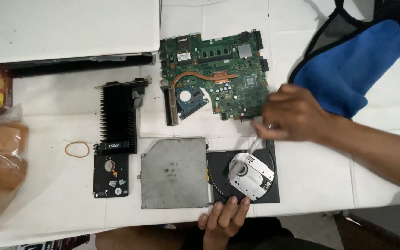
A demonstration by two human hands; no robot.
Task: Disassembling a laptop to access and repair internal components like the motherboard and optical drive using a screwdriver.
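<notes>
Opened optical drive (242, 175) near the table's (52, 194) front edge, both hands on it.
Left hand (225, 215) pressing flat, fingers loose, against the drive's near rim; right hand (292, 113) pinching a thin tool (254, 144), tip down at the silver mechanism, just beyond lying a green motherboard (214, 83).

Bright even light, right hand (295, 113) motion-blurred.

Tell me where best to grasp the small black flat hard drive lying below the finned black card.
Probably pinch the small black hard drive across its two long side edges, coming straight down. It lies flat with bare table to its left; the finned black card crowds its top edge.
</notes>
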